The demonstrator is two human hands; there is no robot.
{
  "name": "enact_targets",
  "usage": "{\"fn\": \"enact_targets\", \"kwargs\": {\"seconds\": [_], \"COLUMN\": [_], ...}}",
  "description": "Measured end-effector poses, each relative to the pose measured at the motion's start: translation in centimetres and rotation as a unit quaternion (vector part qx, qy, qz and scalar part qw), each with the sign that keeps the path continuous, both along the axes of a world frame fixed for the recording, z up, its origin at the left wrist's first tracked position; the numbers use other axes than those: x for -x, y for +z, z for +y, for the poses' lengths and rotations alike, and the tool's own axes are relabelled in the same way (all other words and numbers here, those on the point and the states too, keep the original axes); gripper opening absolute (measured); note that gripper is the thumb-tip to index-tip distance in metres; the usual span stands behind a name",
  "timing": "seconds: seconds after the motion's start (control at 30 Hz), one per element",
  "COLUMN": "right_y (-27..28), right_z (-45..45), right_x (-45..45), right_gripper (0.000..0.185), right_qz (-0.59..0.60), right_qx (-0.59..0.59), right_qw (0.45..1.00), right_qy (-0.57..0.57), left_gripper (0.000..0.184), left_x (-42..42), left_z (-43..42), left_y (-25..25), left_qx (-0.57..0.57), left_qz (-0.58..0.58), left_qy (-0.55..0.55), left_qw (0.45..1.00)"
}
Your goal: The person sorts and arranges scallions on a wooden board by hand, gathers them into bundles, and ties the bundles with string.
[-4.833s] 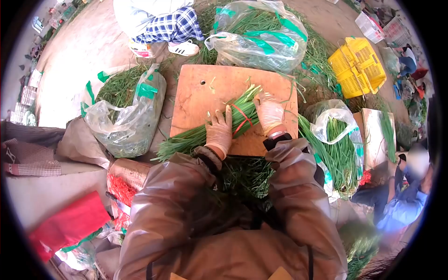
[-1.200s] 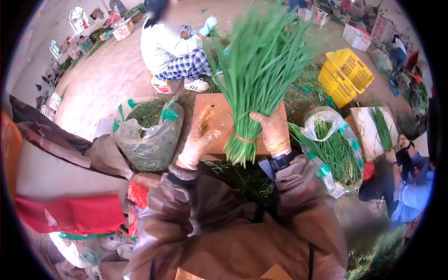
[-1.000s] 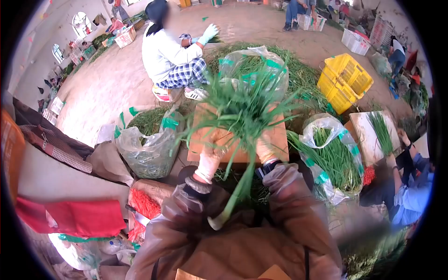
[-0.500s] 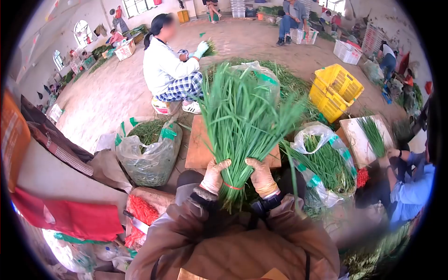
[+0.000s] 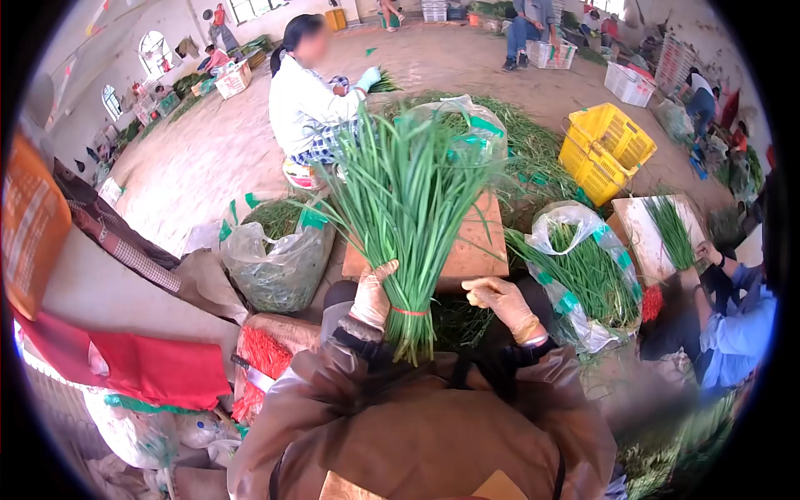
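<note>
My gloved left hand [image 5: 374, 296] grips a large bunch of green chives [image 5: 412, 225] near its base, the thumb lying across the stems. The leaves fan out upward, and a red band [image 5: 409, 312] circles the stems just below the grip. To the right of the bunch, my gloved right hand [image 5: 504, 307] is empty, its fingers loosely bent and somewhat apart. Beyond both hands lies a wooden board [image 5: 475, 242], partly hidden behind the leaves.
Plastic bags of greens stand left [image 5: 279, 254] and right [image 5: 583, 275]. Red ties [image 5: 262, 367] lie at my lower left. A yellow crate [image 5: 607, 154] stands near a heap of greens [image 5: 529, 146]. One co-worker [image 5: 312, 100] sits ahead, another [image 5: 733, 325] at right beside a white board [image 5: 658, 233].
My right hand has let go of the chives and moved right, away from them. The bunch, still in my left hand, has shifted slightly left. The view has shifted a little.
</note>
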State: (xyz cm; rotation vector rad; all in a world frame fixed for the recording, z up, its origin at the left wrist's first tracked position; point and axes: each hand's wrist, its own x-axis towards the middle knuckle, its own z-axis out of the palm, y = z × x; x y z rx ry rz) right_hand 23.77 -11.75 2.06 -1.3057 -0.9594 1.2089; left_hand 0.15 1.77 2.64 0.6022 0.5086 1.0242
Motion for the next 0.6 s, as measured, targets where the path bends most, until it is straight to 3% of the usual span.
{"fn": "enact_targets", "kwargs": {"seconds": [0.1, 0.13, 0.37, 0.47, 0.53, 0.57, 0.6], "right_y": [1.9, 2.7, 3.0, 3.7, 5.1, 4.9, 5.8], "right_z": [-1.7, -1.8, -0.7, -0.6, 0.2, 1.1, 1.4], "right_x": [0.8, 1.2, 4.7, 3.9, 2.2, 0.6, -0.6], "right_gripper": [0.021, 0.02, 0.016, 0.018, 0.025, 0.033, 0.048], "right_qz": [-0.014, -0.019, -0.038, -0.075, -0.097, -0.275, -0.276], "right_qx": [0.002, -0.03, -0.119, -0.175, -0.241, -0.289, -0.249], "right_qw": [0.999, 0.998, 0.992, 0.978, 0.953, 0.884, 0.894], "right_qy": [-0.033, -0.05, -0.032, -0.079, -0.157, -0.246, -0.249], "left_gripper": [0.031, 0.055, 0.049, 0.043, 0.049, 0.047, 0.046], "left_x": [0.1, 0.2, 0.0, 0.4, 1.2, 1.5, 1.8], "left_z": [-0.2, 0.1, 0.6, 1.1, 2.3, 2.2, 2.0], "left_y": [1.2, 1.1, 1.6, 1.6, 0.1, 0.6, 1.0], "left_qx": [-0.03, 0.006, -0.009, -0.028, -0.043, -0.024, -0.013], "left_qz": [0.018, 0.014, -0.004, -0.035, -0.027, -0.027, -0.027], "left_qy": [0.023, -0.003, -0.012, -0.026, -0.038, -0.045, -0.058], "left_qw": [0.999, 1.0, 1.0, 0.999, 0.998, 0.998, 0.998]}}
